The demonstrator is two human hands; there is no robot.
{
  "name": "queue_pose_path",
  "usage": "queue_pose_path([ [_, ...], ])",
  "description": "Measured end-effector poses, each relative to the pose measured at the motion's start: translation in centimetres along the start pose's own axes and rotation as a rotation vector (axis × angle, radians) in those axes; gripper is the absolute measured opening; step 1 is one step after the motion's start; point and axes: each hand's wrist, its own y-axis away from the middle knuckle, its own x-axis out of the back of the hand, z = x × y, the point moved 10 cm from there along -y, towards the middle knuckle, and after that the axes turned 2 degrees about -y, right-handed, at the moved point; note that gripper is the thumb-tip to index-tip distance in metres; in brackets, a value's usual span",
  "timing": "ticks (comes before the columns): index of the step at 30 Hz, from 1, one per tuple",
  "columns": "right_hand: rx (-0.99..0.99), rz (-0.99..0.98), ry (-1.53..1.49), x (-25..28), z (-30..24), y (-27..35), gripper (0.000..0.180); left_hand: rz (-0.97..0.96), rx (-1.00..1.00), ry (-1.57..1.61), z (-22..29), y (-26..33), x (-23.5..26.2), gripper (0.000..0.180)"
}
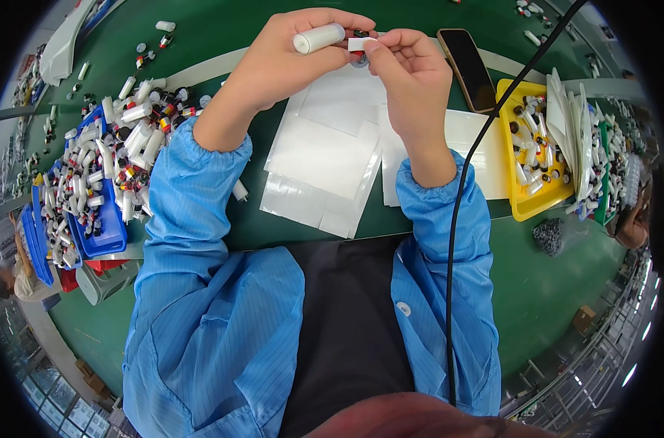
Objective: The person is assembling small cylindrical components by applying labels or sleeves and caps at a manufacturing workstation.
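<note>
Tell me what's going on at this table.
A person in a blue jacket is working at a green table. The left hand holds a white tube, while the right hand pinches a small white strip near the left fingertips. Plain white sheets lie below. Blue trays and loose tubes crowd the left; a phone and a yellow tray of small parts are on the right.

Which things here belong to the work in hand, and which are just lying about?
Likely in use:
white cylinder in the left hand
small white piece pinched by the right hand
white sheets
yellow tray
blue tray

Probably lying about:
phone
cardboard box
</note>
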Motion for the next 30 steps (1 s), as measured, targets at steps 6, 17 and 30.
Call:
queue_pose_path([
  [6,0.038,0.055,-0.006,0.0,-0.3,0.3,0.012,0.057,0.091,0.160,-0.8,-0.1,0.0,0.033],
  [17,-0.025,-0.059,-0.125,-0.5,-0.2,-0.1,0.025,0.001,0.018,0.420,0.3,-0.1,-0.3,0.041],
  [30,0.755,-0.318,0.709,-5.6,-8.0,2.5,0.043,-0.036,-0.173,0.068,1.3,0.3,-1.3,0.055],
])
